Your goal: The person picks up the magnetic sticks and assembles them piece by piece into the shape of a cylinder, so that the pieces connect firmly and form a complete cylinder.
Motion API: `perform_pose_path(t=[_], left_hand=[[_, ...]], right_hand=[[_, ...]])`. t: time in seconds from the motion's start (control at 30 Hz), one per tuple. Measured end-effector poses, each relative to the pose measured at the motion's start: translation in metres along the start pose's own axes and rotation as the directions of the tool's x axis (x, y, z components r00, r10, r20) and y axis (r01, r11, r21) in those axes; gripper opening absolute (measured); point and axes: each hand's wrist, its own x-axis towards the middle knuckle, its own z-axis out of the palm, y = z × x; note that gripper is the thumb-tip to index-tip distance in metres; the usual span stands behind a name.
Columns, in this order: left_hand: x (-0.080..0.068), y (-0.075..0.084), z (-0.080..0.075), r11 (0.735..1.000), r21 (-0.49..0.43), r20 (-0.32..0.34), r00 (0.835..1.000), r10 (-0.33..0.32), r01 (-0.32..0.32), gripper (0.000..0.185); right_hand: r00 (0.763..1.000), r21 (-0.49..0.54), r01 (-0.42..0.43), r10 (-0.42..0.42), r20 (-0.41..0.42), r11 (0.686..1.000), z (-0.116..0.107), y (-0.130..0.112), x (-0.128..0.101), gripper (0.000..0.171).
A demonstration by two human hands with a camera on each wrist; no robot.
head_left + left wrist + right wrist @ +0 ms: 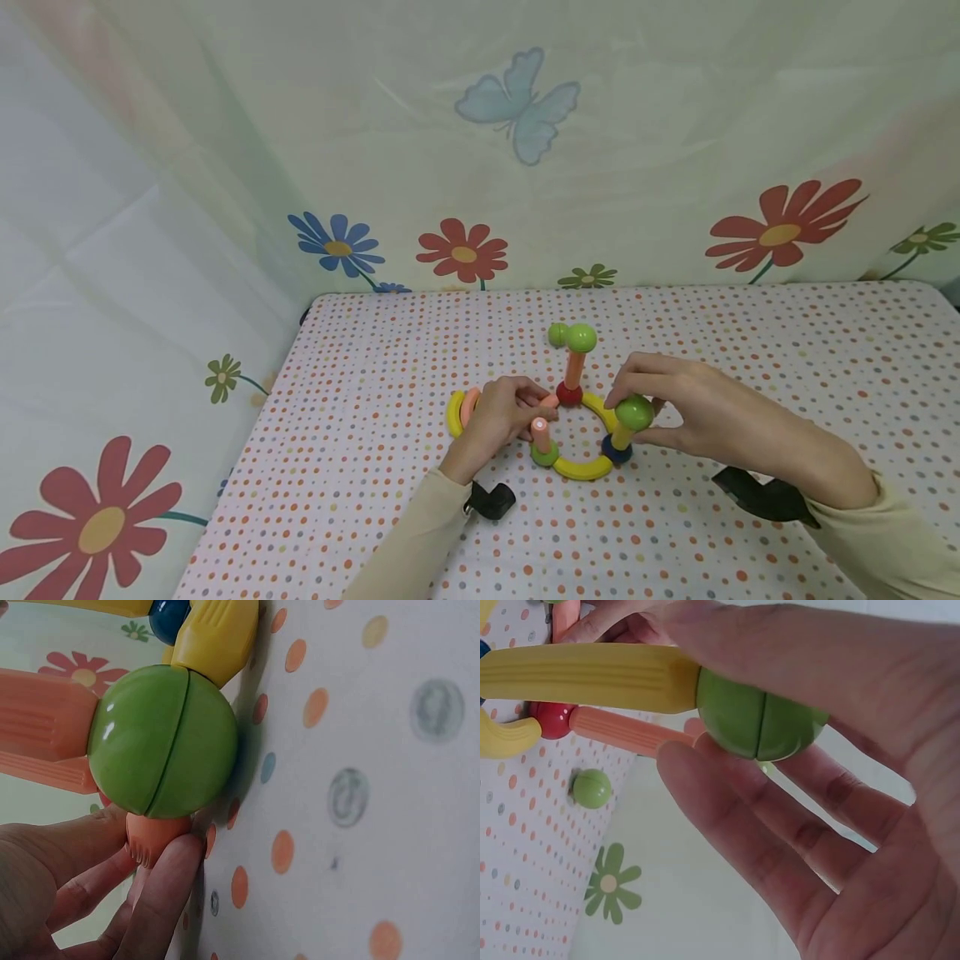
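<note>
A ring of curved pieces and balls lies on the table, with upright rods on its red ball (569,393), blue ball (617,450) and lower green ball (165,742). My left hand (504,410) pinches an orange curved piece (156,838) against that green ball, from which an orange rod (541,435) rises with its tip bare. Around the green ball (761,716) topping the yellow rod (592,679), my right hand (686,404) is spread loosely, thumb over the ball and fingers extended behind it. Another orange rod (574,371) on the red ball carries a green ball (581,337).
A loose green ball (592,788) lies behind the ring. Yellow (454,414) and orange (469,407) curved pieces lie left of my left hand, partly covered by it. The dotted table (360,467) meets a flowered curtain (637,167) at the back.
</note>
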Motion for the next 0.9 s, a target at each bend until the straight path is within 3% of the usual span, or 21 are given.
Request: perform_pose_path(t=[0.3, 0.5, 0.67, 0.8, 0.9], left_hand=[[0.000, 0.000, -0.001, 1.000, -0.018, 0.000, 1.000, 0.003, -0.003, 0.021], [-0.001, 0.001, -0.002, 1.000, -0.016, 0.012, 1.000, 0.013, -0.012, 0.022], [0.000, 0.003, -0.003, 1.000, -0.005, 0.028, 1.000, -0.001, 0.001, 0.023], [0.000, 0.008, -0.004, 0.999, 0.001, 0.061, 0.998, -0.033, 0.033, 0.022], [0.000, 0.014, -0.010, 0.996, 0.081, 0.074, 0.996, -0.045, 0.039, 0.021]], right_hand=[[0.992, 0.098, 0.034, -0.021, -0.126, 0.995, -0.003, 0.008, -0.006, 0.052], [0.972, 0.247, -0.051, 0.104, -0.209, 0.968, 0.004, 0.037, -0.013, 0.025], [0.968, 0.274, -0.182, 0.221, -0.121, 0.945, 0.026, 0.065, -0.027, 0.027], [0.982, 0.331, -0.174, 0.190, -0.017, 0.928, 0.049, 0.074, -0.039, 0.045], [0.986, 0.401, -0.161, 0.165, 0.024, 0.902, 0.064, 0.069, -0.043, 0.053]])
